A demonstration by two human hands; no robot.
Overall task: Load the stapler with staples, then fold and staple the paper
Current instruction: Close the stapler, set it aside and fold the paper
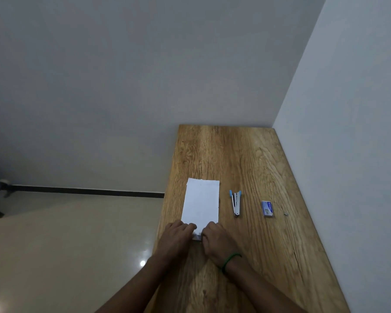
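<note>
Paper first: the white rectangular sheet of paper (201, 203) lies flat on the wooden plank table (246, 159), its long axis running from me toward the far wall, its near short edge under my fingers. My left hand (178, 233) and right hand (215, 239) sit side by side on that near edge, fingers curled and pressing down on it; whether they pinch a fold or only flatten it, I cannot tell. A green band (231, 260) circles my right wrist.

To the right of the sheet, near but apart from it, lies the small blue-and-silver metal stapler (236, 203), its long axis roughly parallel to the paper's. Further right sits the small blue box of staples (267, 208). My right hand is the nearer one for reaching either.

The table stands against the pale wall (348, 109) on the right; glossy beige floor (77, 245) shows to the left.
</note>
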